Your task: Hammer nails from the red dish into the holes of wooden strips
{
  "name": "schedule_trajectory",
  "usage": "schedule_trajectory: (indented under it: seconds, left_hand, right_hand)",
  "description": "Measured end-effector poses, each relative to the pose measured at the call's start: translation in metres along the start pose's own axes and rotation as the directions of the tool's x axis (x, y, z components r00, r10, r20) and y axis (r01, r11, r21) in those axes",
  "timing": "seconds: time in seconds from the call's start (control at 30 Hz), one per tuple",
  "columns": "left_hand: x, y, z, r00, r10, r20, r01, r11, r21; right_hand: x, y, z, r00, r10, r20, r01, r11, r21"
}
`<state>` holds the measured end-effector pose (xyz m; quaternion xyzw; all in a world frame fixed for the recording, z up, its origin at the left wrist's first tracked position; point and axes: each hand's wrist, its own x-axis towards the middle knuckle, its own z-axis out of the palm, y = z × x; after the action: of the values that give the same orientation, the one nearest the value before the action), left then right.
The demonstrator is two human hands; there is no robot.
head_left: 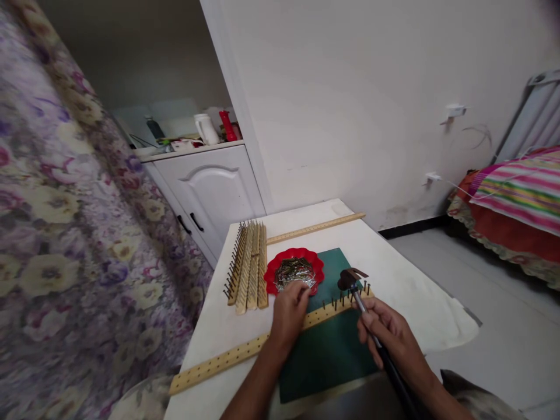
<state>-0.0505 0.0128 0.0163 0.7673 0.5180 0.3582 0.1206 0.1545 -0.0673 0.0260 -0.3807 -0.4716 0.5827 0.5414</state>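
Observation:
My right hand (389, 329) is wrapped around a hammer (361, 303), its claw head raised over the right end of a perforated wooden strip (245, 352). Several dark nails (342, 300) stand upright in that end of the strip. The strip lies across a green mat (324, 356). At the near rim of a red scalloped bowl (317, 262) is my left hand (291, 309), with its fingers curled together. Loose nails (294, 271) fill the bowl. Whatever the left fingertips hold is too small to make out.
Several wooden strips studded with nails (251, 265) lie side by side left of the bowl. Another holed strip (317, 227) crosses the far side of the white table (406, 291). A flowered curtain (87, 233) hangs at left; a bed (516, 204) stands at right.

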Motion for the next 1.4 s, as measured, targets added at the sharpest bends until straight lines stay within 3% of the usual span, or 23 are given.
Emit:
schedule_trajectory:
  seconds: [0.1, 0.23, 0.43, 0.57, 0.77, 1.07, 1.2, 1.3, 1.33, 1.4]
  left_hand:
    - [0.033, -0.025, -0.017, 0.999, 0.017, -0.044, -0.010, 0.989, 0.145]
    - [0.069, -0.058, -0.023, 0.992, -0.038, 0.119, -0.004, 0.944, 0.330]
    - [0.085, -0.077, -0.012, 0.973, -0.047, 0.225, -0.031, 0.944, 0.329]
    - [0.088, -0.083, -0.008, 0.973, -0.030, 0.230, -0.039, 0.957, 0.288]
    - [0.086, -0.082, -0.012, 0.988, -0.012, 0.155, -0.012, 0.988, 0.156]
    - [0.069, -0.067, -0.014, 0.994, -0.104, -0.021, 0.097, 0.968, -0.231]
    - [0.064, -0.058, -0.012, 0.975, -0.219, -0.032, 0.182, 0.873, -0.452]
    - [0.053, -0.036, -0.012, 0.957, -0.287, -0.026, 0.213, 0.765, -0.607]
    - [0.047, -0.026, -0.011, 0.950, -0.311, -0.002, 0.227, 0.698, -0.679]
    - [0.031, -0.001, -0.007, 0.922, -0.361, 0.137, 0.288, 0.405, -0.868]
  right_hand:
    - [0.000, 0.002, 0.000, 1.000, 0.013, 0.009, -0.013, 1.000, 0.000]
    - [0.000, 0.002, 0.001, 0.999, 0.038, 0.029, -0.038, 0.999, -0.003]
    - [0.001, 0.001, 0.002, 0.998, 0.052, 0.044, -0.052, 0.999, 0.005]
    - [0.003, 0.001, 0.002, 0.998, 0.056, 0.038, -0.056, 0.998, 0.010]
    - [0.002, 0.001, 0.002, 0.998, 0.043, 0.041, -0.043, 0.999, 0.008]
    - [-0.001, 0.009, -0.008, 1.000, -0.007, 0.017, 0.007, 1.000, 0.006]
    - [-0.001, 0.015, -0.011, 1.000, -0.019, 0.016, 0.019, 0.999, 0.039]
    - [-0.002, 0.016, -0.008, 1.000, -0.019, -0.017, 0.020, 0.998, 0.058]
    - [-0.002, 0.017, -0.007, 0.999, -0.022, -0.028, 0.024, 0.998, 0.059]
    - [-0.002, 0.016, -0.004, 0.998, -0.038, -0.044, 0.040, 0.997, 0.063]
